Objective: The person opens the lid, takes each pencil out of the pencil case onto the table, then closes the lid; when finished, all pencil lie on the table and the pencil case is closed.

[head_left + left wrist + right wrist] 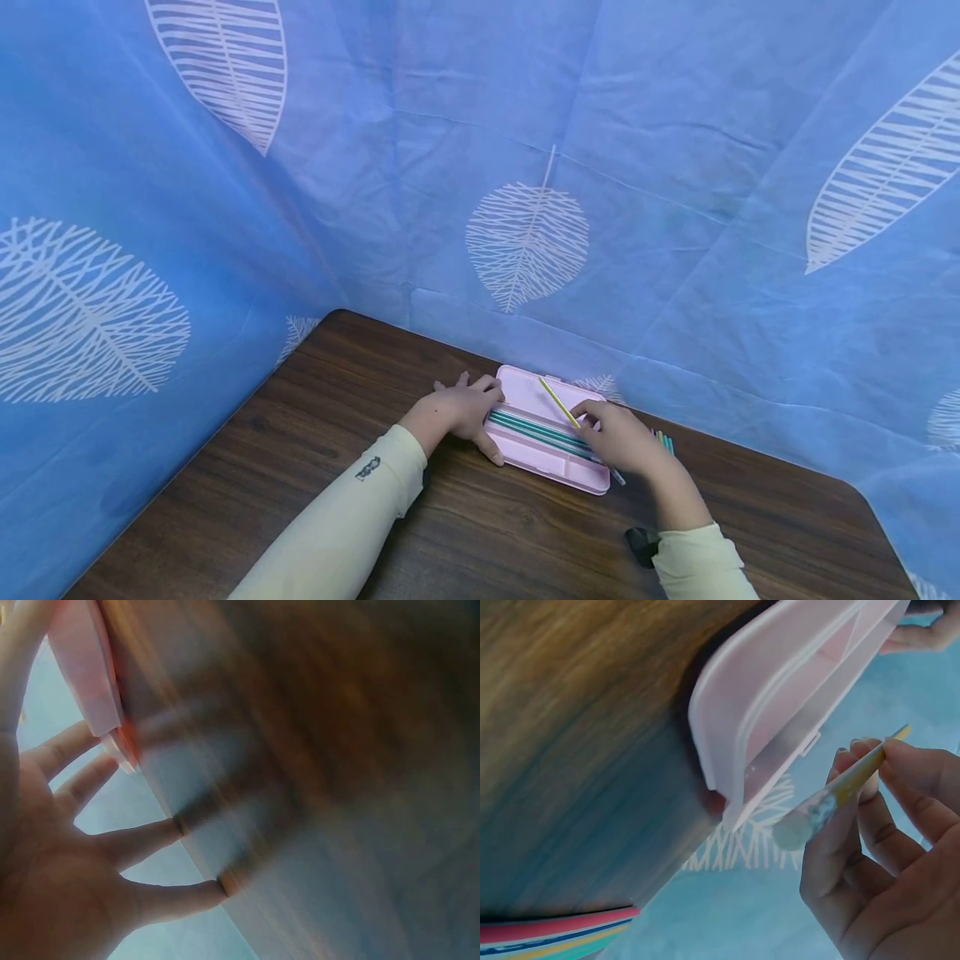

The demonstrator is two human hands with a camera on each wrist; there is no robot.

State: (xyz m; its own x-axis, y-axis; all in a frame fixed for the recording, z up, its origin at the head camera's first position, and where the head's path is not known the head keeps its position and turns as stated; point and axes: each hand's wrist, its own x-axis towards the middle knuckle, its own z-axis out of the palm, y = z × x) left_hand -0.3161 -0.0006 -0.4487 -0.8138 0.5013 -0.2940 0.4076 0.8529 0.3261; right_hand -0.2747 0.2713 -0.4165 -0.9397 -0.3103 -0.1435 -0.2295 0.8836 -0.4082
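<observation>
A pink pencil case (551,468) lies open on the table, with several green pencils (534,428) lengthwise inside. My left hand (459,408) touches its left end; in the left wrist view the fingers (142,844) are spread and fairly straight. Over the case's right part, my right hand (621,435) pinches a yellow pencil (557,400) between thumb and fingertips. The right wrist view shows that pencil's eraser end (793,829) pointing toward the camera, beside the case's end (720,735). Part of the case's right side is hidden behind the right hand.
Several coloured pencils (562,930) lie on the table to the right of the case, partly hidden by the right hand in the head view. The dark wooden table (480,533) meets a blue leaf-patterned cloth (675,250) along its back edge.
</observation>
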